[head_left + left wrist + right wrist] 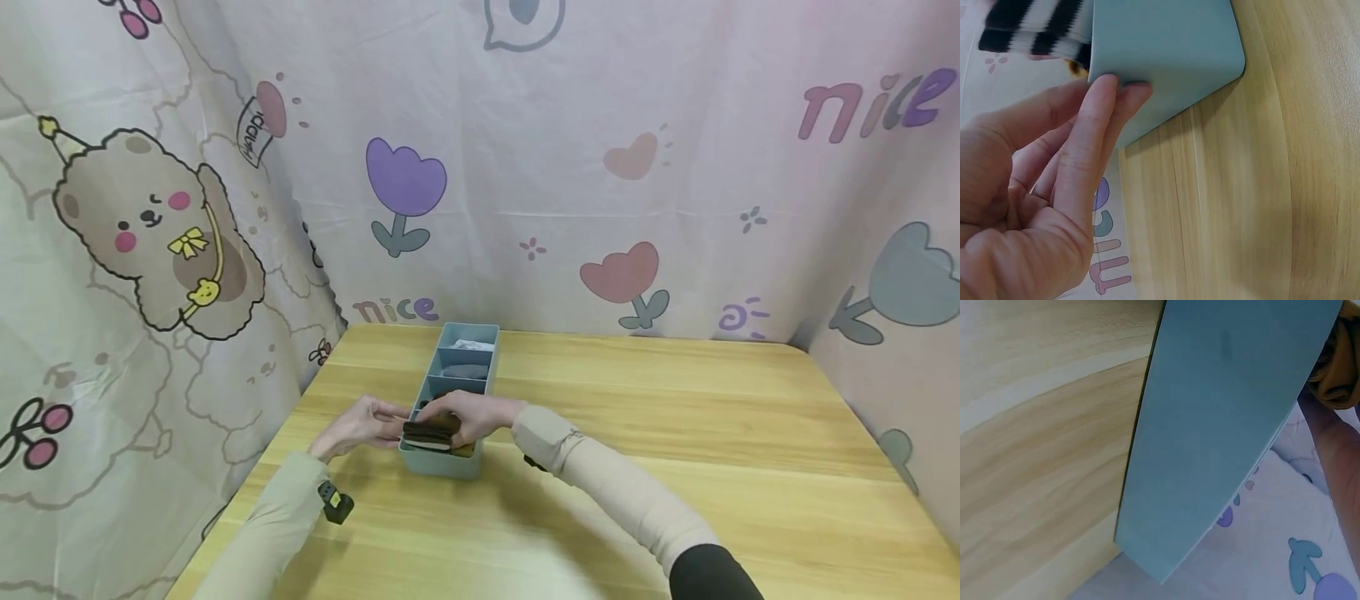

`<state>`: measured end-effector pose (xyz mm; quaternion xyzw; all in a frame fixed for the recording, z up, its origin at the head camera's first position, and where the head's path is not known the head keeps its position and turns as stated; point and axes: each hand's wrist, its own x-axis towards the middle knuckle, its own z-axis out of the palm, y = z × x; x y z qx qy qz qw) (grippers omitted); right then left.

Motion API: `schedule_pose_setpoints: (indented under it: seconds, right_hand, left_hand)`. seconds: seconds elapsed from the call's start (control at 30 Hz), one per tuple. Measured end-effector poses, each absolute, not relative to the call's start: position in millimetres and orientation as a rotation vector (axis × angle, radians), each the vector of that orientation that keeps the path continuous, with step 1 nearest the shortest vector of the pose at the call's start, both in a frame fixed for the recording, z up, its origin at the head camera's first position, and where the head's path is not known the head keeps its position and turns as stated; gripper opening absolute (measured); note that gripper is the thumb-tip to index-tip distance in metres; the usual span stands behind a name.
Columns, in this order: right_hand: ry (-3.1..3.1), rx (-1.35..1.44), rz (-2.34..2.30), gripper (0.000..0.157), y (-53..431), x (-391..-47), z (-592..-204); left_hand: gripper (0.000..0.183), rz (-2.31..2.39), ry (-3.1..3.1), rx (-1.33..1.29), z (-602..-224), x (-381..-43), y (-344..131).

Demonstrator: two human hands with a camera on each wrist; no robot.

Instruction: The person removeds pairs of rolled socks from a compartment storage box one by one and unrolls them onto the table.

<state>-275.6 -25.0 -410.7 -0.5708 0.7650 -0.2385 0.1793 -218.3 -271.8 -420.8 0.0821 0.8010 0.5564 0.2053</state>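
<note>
A long pale-blue divided box stretches away from me on the table. My right hand reaches over its near end and grips a folded striped sock, dark with white bands. In the left wrist view the striped sock shows at the box's edge. Mustard-brown folded fabric sits by the rim in the right wrist view, close to the right hand. At the box's left side is my left hand; its fairly straight fingers touch the outer wall.
Farther compartments hold a grey folded item and something white. The wooden table runs back to a printed curtain; another curtain hangs along the left. A small black device is on my left wrist.
</note>
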Motion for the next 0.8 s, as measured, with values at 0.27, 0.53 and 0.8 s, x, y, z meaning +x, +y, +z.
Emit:
schedule_pose_setpoints:
  seconds: [0.27,0.53,0.8]
  right_hand:
    - [1.987,-1.484,-1.046,0.061,-6.4,-285.5,-408.8]
    - [2.017,-1.29,-1.239,0.064,26.2,-293.8,-403.9]
    - [2.097,-1.162,-1.339,0.067,85.8,-314.7,-419.0]
  left_hand:
    - [0.042,1.508,2.303,0.203,-419.6,-216.0,-268.3]
    - [0.042,1.483,2.333,0.236,-417.7,-213.3,-266.9]
    - [0.035,1.405,2.438,0.212,-413.3,-213.5,-264.6]
